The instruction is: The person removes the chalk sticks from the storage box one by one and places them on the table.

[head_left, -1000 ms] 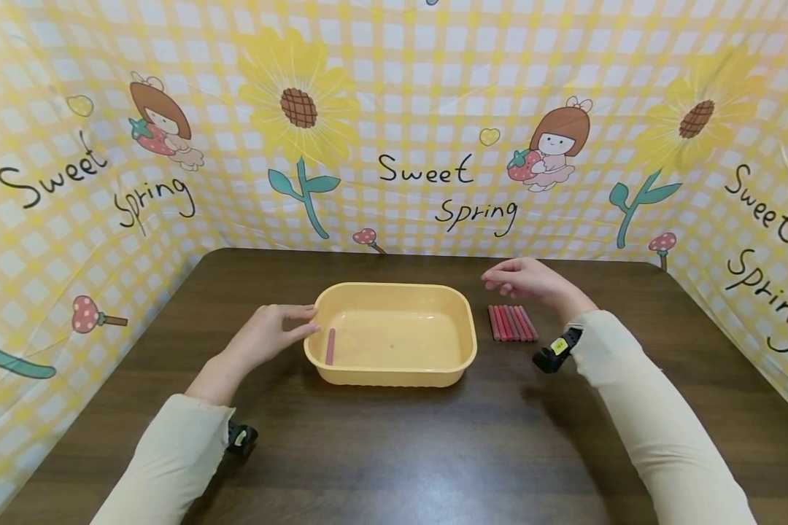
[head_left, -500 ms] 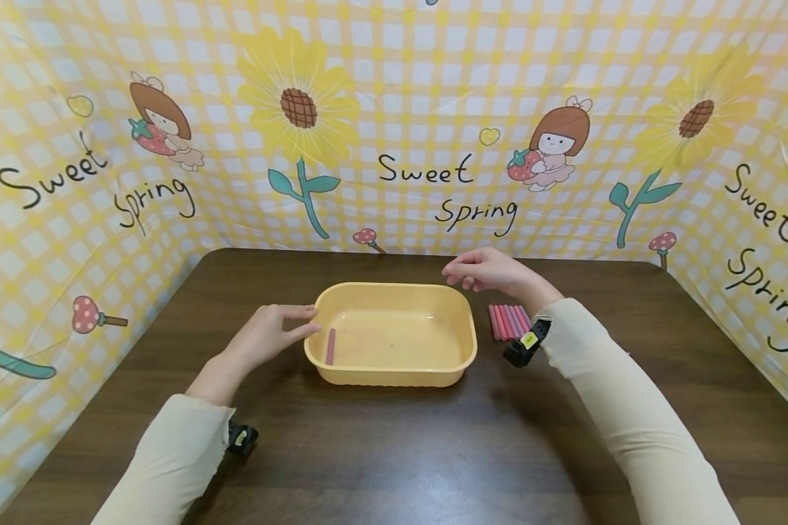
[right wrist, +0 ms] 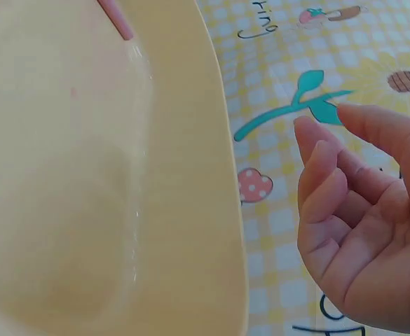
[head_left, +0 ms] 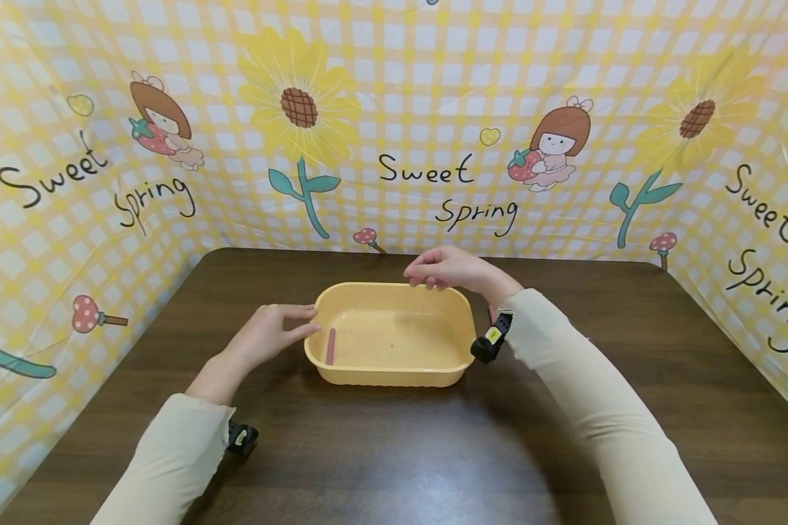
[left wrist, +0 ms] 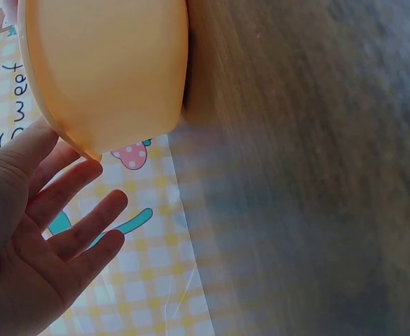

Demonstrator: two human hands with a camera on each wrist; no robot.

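Note:
A yellow plastic basin (head_left: 394, 378) stands on the table, and one slim pink stick (head_left: 330, 347) lies inside near its left wall. My left hand (head_left: 263, 337) holds the basin's left rim with the thumb and forefinger. In the left wrist view the other fingers of the left hand (left wrist: 57, 217) are spread below the rim. Over the basin's far rim hovers my right hand (head_left: 456, 270), its fingers loosely bent. Nothing shows between thumb and fingers of the right hand (right wrist: 373, 217) in the right wrist view.
The end of a pink stick (head_left: 491, 314) shows right of the basin; my right wrist and sleeve (head_left: 565, 364) hide the others. Behind the brown table (head_left: 381, 452) hangs a yellow checked cloth (head_left: 407, 109) with flowers and lettering.
My right hand has moved left from above the row of sticks to the basin's far rim. The left hand, the basin and the stick in it stay put.

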